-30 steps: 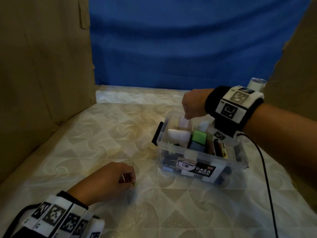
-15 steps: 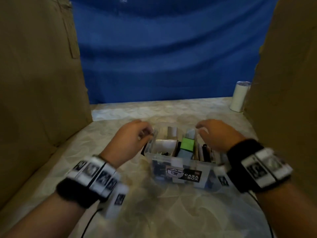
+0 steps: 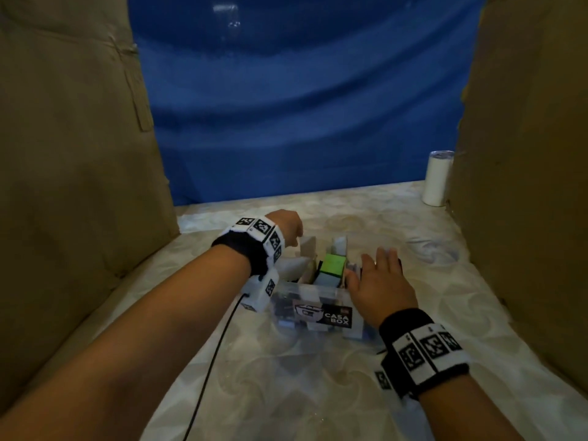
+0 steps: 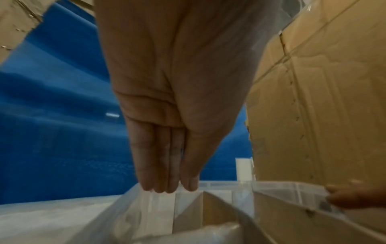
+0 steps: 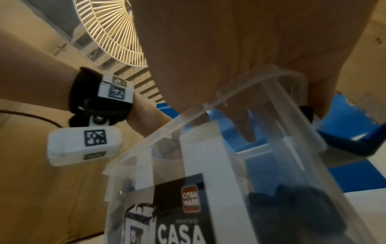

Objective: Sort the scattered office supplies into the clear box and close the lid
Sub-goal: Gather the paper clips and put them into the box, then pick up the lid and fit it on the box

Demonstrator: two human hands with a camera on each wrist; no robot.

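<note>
Nearest the camera, the clear box (image 3: 318, 300) sits on the patterned surface (image 3: 286, 377), open-topped and packed with supplies, its long axis running left to right between the two hands. The right hand (image 3: 380, 286) lies flat over the box's right end, fingers straight and slightly spread. Farther back, the left hand (image 3: 286, 226) hangs over the box's far-left corner, fingers straight and pressed together; no lid is clearly visible, possibly out of frame.

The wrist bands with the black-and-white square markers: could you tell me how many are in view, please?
2. One marker band wraps the left wrist, up over the left side of the clear box. The other marker band wraps the right wrist, in front of the box's right end.
</note>
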